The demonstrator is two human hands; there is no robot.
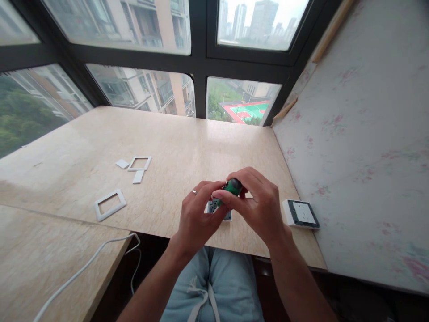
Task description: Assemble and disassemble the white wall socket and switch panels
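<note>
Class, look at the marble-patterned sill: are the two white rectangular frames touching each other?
No, the nearer frame lies apart from the farther frame, with bare sill between them.

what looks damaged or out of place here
The tan strip where the patterned wall meets the window frame looks damaged: a pale, ragged gap interrupts it, leaving a separate piece lower down. Nothing looks spilled on the sill.
</note>
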